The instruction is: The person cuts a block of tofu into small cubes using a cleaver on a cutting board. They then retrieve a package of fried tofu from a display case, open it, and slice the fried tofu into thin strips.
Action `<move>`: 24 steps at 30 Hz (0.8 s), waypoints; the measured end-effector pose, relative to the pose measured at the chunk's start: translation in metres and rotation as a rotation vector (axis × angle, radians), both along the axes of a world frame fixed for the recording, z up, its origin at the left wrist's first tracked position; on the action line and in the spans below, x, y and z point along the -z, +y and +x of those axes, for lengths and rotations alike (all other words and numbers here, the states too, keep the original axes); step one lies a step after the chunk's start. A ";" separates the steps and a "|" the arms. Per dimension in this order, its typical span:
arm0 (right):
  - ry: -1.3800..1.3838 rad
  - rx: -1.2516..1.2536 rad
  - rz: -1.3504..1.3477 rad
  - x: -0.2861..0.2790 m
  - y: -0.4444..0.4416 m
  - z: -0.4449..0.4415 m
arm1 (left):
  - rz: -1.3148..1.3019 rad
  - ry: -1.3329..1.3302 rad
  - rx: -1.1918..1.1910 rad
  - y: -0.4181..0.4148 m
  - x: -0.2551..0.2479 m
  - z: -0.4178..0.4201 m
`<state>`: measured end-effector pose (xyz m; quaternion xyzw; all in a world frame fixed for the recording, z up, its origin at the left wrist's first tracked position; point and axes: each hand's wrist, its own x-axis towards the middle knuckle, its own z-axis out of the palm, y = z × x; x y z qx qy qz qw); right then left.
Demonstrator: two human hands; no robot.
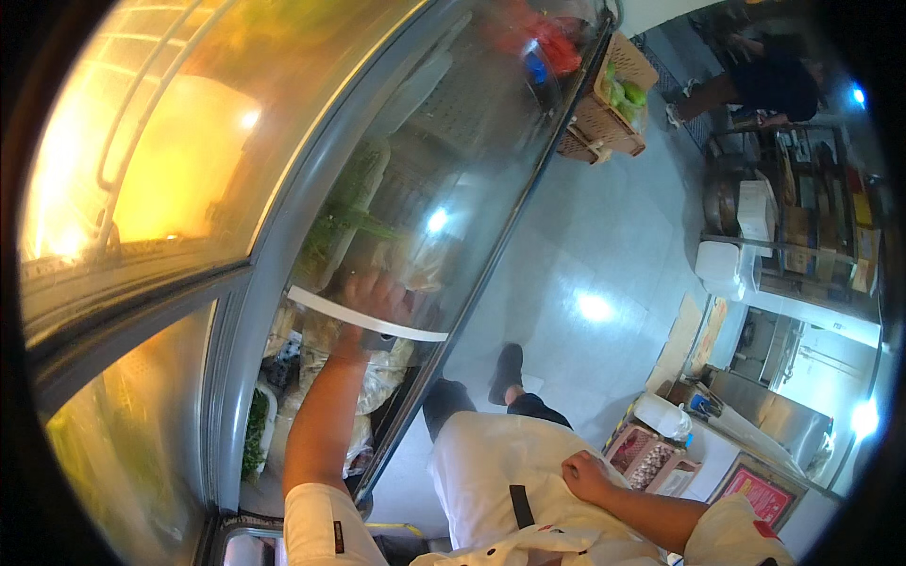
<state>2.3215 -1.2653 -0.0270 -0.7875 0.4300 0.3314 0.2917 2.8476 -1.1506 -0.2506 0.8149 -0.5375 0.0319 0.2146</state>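
My left hand (pixel 375 293) reaches into a glass-fronted display refrigerator, behind a sliding glass door with a white edge strip (pixel 368 318). Its fingers are blurred through the glass, so what they touch cannot be told. Near it lie clear plastic bags (pixel 386 378) of food, and leafy greens (pixel 333 233) in a white tray sit just above. Below, more chopped greens (pixel 255 431) fill a white container. Against the front of my white jacket rests my right hand (pixel 584 477), fingers curled, with nothing seen in it.
Brown plastic crates (pixel 616 99) with green produce stand past the cabinet's far end. A person (pixel 771 88) stands at the upper right by loaded shelves (pixel 814 205). A pink basket (pixel 640 453) and a white plastic container (pixel 662 415) are on my right. Lit glass doors (pixel 163 141) are on the left.
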 end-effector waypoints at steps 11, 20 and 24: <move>-0.273 0.660 0.999 0.087 0.100 0.234 | 0.217 0.247 -0.066 0.088 -0.040 -0.008; -0.357 1.839 0.984 0.116 0.107 0.388 | 0.136 0.319 -0.002 0.144 -0.068 -0.021; -0.337 1.998 0.888 0.117 0.107 0.398 | 0.167 0.343 -0.008 0.164 -0.092 -0.030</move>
